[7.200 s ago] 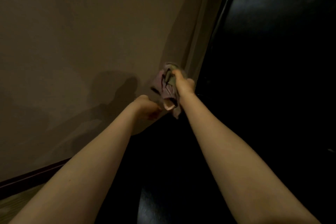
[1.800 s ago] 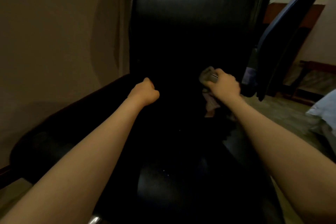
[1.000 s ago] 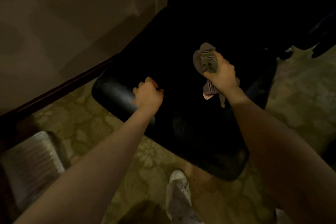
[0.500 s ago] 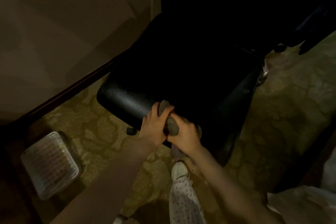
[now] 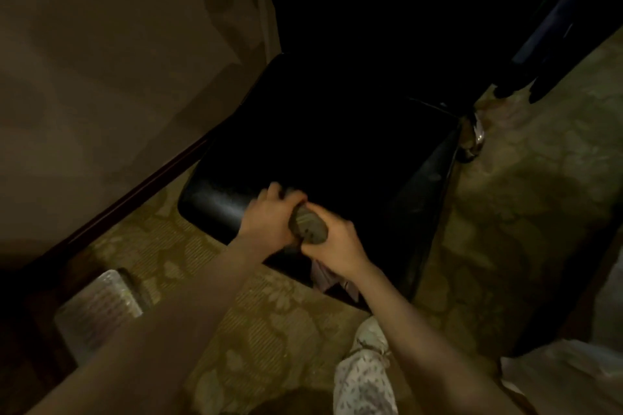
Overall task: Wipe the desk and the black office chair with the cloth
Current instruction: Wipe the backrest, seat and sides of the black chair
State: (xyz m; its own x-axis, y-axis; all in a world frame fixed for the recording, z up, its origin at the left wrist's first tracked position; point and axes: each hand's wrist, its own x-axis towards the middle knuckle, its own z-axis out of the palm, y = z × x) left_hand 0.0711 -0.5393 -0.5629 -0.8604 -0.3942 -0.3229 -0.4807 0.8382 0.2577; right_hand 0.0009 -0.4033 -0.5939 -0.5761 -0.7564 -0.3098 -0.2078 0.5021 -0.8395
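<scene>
The black office chair (image 5: 337,131) stands against a beige wall, its seat below me and its backrest rising dark at the top. A bunched grey-pink cloth (image 5: 308,227) sits at the seat's front edge. My right hand (image 5: 337,244) grips the cloth, a loose end hanging below the hand. My left hand (image 5: 273,216) lies beside it on the seat edge, fingers curled against the cloth bundle. The desk is not in view.
A beige wall (image 5: 118,61) with a dark skirting runs along the left. A clear plastic container (image 5: 97,305) lies on the patterned carpet at lower left. My foot in a light shoe (image 5: 369,337) stands before the chair. Dark clothing (image 5: 553,27) hangs at upper right.
My view dropped from the backrest to the seat. My right hand carried the cloth down to the seat's front edge, and my left hand joined it there.
</scene>
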